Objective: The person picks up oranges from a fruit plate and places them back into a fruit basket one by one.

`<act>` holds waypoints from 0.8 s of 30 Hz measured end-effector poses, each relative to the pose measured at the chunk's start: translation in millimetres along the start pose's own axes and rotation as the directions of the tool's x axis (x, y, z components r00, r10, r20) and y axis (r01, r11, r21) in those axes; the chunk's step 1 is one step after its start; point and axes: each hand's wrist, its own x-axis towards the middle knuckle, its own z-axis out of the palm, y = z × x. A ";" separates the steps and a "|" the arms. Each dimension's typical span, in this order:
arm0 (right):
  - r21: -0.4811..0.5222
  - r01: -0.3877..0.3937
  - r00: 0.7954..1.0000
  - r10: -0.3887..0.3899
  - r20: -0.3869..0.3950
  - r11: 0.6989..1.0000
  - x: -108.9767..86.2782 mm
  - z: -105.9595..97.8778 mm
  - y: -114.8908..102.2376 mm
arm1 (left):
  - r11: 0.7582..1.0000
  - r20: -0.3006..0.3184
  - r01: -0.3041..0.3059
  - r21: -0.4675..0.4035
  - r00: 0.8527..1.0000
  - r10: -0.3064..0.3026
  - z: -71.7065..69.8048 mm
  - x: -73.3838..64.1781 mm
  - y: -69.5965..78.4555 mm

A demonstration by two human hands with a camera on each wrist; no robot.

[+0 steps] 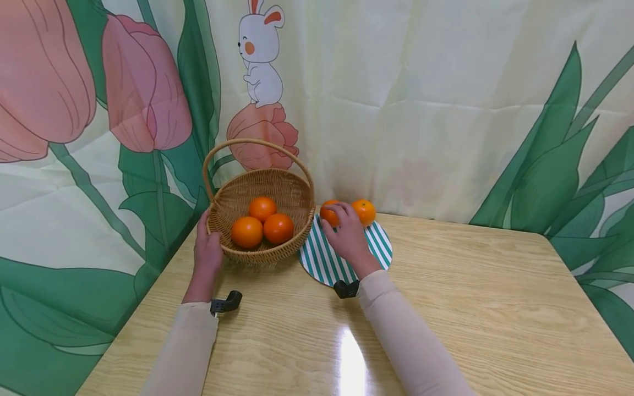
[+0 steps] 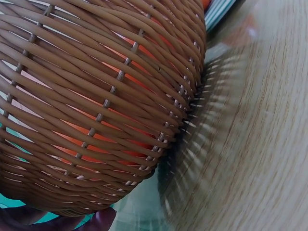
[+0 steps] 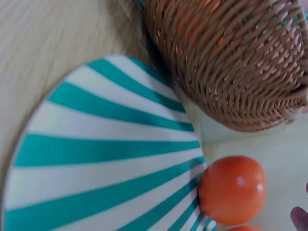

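At the left side of a wicker basket (image 1: 277, 184), my left hand (image 1: 208, 250) grips the rim with thumb and fingers. Three round orange fruits, one of them the front left fruit (image 1: 247, 232), lie inside. My right hand (image 1: 349, 235) reaches over a round striped mat (image 1: 317, 257) with its fingers spread and loosely bent, holding nothing. Just by its fingertips is an orange fruit (image 3: 232, 190) at the mat's far edge, partly hidden by the hand in the head view. A second orange fruit (image 1: 364, 212) sits to its right.
The basket's tall handle (image 1: 257, 141) arches above the fruit. A printed curtain (image 1: 396, 110) hangs right behind the wooden table (image 1: 470, 286) and along its left side. Both wrists wear small black cameras, such as the left camera (image 1: 227, 302).
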 end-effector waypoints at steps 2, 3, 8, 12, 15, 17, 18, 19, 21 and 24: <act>-0.009 -0.020 1.000 0.020 0.002 1.000 0.5 -1.1 3.2 | 1.000 0.001 -0.001 -0.002 1.000 0.001 0.2 -0.2 -0.4; -0.015 -0.029 1.000 0.029 0.002 0.999 0.8 -1.6 4.7 | 1.000 0.001 -0.005 -0.003 1.000 0.005 0.3 -0.4 -0.6; -0.032 -0.055 0.998 0.055 -0.013 0.998 3.6 -4.6 12.4 | 1.000 0.001 -0.015 0.001 1.000 0.015 -0.1 -0.2 -1.7; -0.036 -0.055 0.998 0.053 -0.036 0.998 7.2 -6.2 18.7 | 1.000 -0.001 -0.025 0.001 1.000 0.025 -0.5 0.2 -2.5; -0.052 -0.059 0.997 0.057 -0.049 0.997 10.9 -7.3 23.9 | 1.000 -0.004 -0.028 -0.001 1.000 0.028 -0.5 0.6 -3.1; -0.068 -0.076 0.996 0.072 -0.052 0.995 13.0 -8.0 27.4 | 1.000 -0.004 -0.028 0.002 1.000 0.028 -0.4 0.9 -3.3; -0.070 -0.086 0.995 0.083 -0.053 0.994 13.9 -8.6 28.6 | 1.000 -0.004 -0.027 0.001 1.000 0.027 -0.3 0.9 -3.4; -0.078 -0.094 0.995 0.090 -0.053 0.992 14.6 -9.1 30.3 | 1.000 -0.003 -0.025 0.003 1.000 0.025 -0.2 0.8 -3.3; -0.088 -0.110 0.993 0.106 -0.055 0.990 15.7 -10.4 33.1 | 1.000 0.000 -0.029 -0.003 1.000 0.029 0.0 0.6 -3.4; -0.103 -0.125 0.991 0.121 -0.050 0.987 16.4 -12.7 37.3 | 0.999 0.003 -0.032 -0.011 0.999 0.032 0.5 -0.4 -3.0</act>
